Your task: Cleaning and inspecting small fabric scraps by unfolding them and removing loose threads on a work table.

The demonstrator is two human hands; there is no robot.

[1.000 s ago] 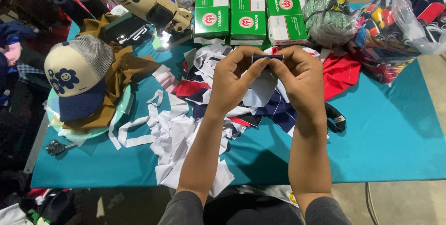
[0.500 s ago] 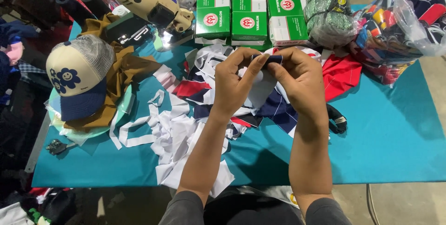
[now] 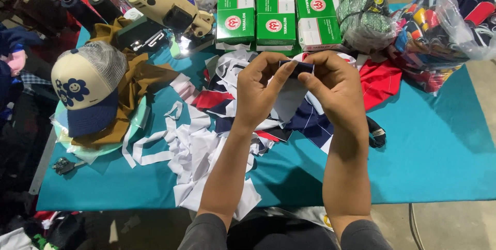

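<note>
Two hands are seen, raised above the counter (image 3: 439,157), which is covered in teal. One small dark blue fabric piece (image 3: 296,67) is pinched between them: the left hand (image 3: 261,92) and the right hand (image 3: 333,91) each have a grip clamped on one end of it, thumbs and forefingers pressed together.

Three green and white boxes (image 3: 274,18) are lined up at the far edge. One cream and navy cap (image 3: 85,87) is set on brown cloth to the left, and one cream-coloured electric tool (image 3: 163,2) lies behind it. A heap of white strips and red and navy scraps (image 3: 206,141) is spread under the forearms and partly hidden by them. One netted green bundle (image 3: 364,12) and one clear bag of garments (image 3: 447,20) are placed at the right; the bag is cut off by the frame. A small dark object (image 3: 377,134) beside the right wrist cannot be made out.
</note>
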